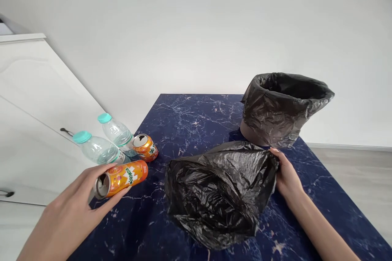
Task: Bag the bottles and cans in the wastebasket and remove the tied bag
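My left hand (82, 195) is closed around an orange Mirinda can (127, 176), tilted on its side with its opened top toward my palm. Just beyond it a second orange can (145, 147) stands upright on the table, its tab hole open. Two clear plastic bottles with turquoise caps, a nearer bottle (98, 149) and a farther bottle (118, 130), are to the left of that can. With thumb and fingers, my right hand (286, 175) pinches the right edge of a black plastic bag (220, 195), whose mouth gapes toward me.
A bin (249, 132) lined with another black bag (275, 110) stands at the table's back right. The dark blue marbled table (196, 118) meets a white wall behind. A white cabinet (39, 110) with dark handles is on the left.
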A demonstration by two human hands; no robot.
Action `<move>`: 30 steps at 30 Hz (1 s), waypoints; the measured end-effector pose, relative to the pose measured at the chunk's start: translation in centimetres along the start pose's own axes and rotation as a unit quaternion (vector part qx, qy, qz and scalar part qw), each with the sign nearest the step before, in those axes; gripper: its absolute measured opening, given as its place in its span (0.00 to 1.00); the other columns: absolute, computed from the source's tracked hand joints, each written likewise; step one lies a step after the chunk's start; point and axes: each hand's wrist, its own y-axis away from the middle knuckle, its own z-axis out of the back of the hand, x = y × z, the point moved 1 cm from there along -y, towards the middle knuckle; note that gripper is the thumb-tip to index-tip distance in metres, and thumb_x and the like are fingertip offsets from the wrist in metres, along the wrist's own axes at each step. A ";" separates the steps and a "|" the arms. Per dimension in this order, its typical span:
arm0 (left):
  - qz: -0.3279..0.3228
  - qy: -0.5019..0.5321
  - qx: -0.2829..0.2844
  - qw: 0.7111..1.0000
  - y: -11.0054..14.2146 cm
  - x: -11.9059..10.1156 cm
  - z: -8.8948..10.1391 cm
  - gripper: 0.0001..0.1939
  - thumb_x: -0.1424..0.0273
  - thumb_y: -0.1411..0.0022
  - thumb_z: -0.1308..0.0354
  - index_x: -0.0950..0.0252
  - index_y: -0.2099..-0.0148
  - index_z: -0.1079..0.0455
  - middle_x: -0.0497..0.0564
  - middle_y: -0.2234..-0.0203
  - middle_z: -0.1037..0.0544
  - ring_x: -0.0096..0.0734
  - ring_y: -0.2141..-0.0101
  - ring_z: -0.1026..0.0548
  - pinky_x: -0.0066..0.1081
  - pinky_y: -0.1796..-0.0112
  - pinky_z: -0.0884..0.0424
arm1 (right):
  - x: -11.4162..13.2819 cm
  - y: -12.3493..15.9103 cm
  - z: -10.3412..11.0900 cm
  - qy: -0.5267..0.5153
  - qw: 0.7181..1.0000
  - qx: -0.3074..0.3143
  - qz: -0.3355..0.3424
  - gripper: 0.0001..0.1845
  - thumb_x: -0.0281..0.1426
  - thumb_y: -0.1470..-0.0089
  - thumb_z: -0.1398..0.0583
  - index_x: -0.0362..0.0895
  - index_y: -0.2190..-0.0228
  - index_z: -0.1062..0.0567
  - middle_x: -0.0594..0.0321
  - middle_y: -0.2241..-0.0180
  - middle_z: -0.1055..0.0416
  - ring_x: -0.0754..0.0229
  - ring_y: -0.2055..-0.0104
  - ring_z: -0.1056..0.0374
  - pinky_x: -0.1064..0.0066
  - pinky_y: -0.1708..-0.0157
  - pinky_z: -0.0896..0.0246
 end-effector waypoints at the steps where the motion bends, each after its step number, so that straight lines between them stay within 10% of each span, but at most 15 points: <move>1: -0.012 0.000 0.014 1.000 -0.3 -0.1 -0.2 0.25 0.45 0.30 0.50 0.47 0.36 0.38 0.44 0.41 0.21 0.47 0.51 0.17 0.40 0.57 0.23 | 0.0 0.1 -0.1 0.000 1.000 0.002 0.000 0.10 0.33 0.53 0.28 0.47 0.66 0.19 0.71 0.70 0.21 0.63 0.72 0.27 0.75 0.73 0.27; 8: 0.024 -0.045 0.116 0.992 -3.2 0.1 -2.1 0.36 0.47 0.33 0.48 0.58 0.30 0.43 0.63 0.44 0.19 0.65 0.52 0.17 0.50 0.59 0.23 | 0.0 0.5 -0.3 -0.003 1.000 0.016 -0.004 0.12 0.34 0.54 0.26 0.47 0.66 0.19 0.71 0.69 0.21 0.63 0.71 0.27 0.76 0.72 0.26; 18: 0.010 -0.056 0.115 0.992 -5.6 -1.1 -2.9 0.38 0.53 0.27 0.49 0.66 0.24 0.51 0.72 0.38 0.24 0.69 0.51 0.18 0.52 0.59 0.22 | -0.1 0.3 -0.2 -0.009 1.000 0.024 -0.001 0.14 0.34 0.55 0.25 0.46 0.65 0.18 0.70 0.67 0.20 0.63 0.70 0.27 0.77 0.71 0.25; 30: 0.013 -0.098 0.118 0.988 -5.4 -2.4 -2.0 0.35 0.47 0.23 0.58 0.61 0.25 0.49 0.67 0.36 0.25 0.66 0.59 0.16 0.52 0.65 0.22 | -0.1 0.3 0.0 0.014 0.999 0.030 -0.001 0.16 0.36 0.56 0.24 0.46 0.64 0.18 0.71 0.68 0.21 0.63 0.69 0.27 0.76 0.70 0.26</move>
